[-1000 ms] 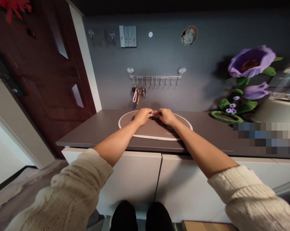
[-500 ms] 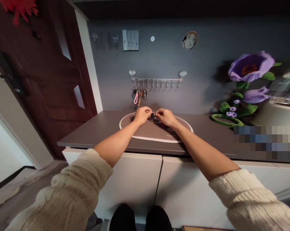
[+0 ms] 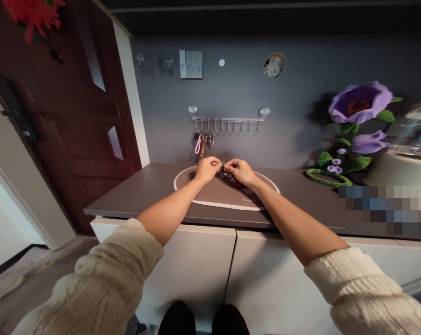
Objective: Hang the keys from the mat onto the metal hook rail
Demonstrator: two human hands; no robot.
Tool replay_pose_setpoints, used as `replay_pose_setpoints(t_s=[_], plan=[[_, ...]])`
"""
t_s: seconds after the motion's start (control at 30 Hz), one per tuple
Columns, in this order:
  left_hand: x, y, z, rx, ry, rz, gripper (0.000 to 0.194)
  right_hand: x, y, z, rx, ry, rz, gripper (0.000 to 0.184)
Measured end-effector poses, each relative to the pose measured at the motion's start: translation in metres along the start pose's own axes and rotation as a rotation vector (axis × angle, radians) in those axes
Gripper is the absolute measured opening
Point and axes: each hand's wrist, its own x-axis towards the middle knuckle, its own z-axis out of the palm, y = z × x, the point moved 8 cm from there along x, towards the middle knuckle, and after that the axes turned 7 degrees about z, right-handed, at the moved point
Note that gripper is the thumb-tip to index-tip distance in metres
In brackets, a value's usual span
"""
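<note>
A small bunch of keys (image 3: 223, 171) was pinched between both hands just above the oval mat (image 3: 210, 197) on the dark countertop (image 3: 144, 190). The left hand (image 3: 207, 168) and right hand (image 3: 241, 171) each closed their fingertips on it; which part each gripped was too small to tell, possibly the ring. Working it well probably called for one hand steadying while the other turned. A hook rack (image 3: 227, 120) with hanging keys (image 3: 203, 139) sat on the wall behind.
</note>
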Motion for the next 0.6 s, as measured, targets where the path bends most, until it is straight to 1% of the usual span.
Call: replay_pose_setpoints(t_s=[0.13,0.27,0.47,0.6], plan=[[-0.001,0.003,0.000,0.021,-0.005,0.019,0.009,0.000,0.000,0.000,0.046,-0.007,0.006,0.009],[-0.002,0.008,0.000,0.035,-0.007,0.050,0.010,0.000,-0.003,0.000,0.102,-0.030,-0.033,0.010],[-0.003,0.016,0.000,0.076,0.006,0.148,0.009,0.000,-0.003,0.001,0.149,-0.057,-0.056,0.013],[-0.003,0.020,0.001,0.126,0.001,0.207,0.011,0.000,-0.006,-0.001,0.112,-0.041,-0.119,0.014]])
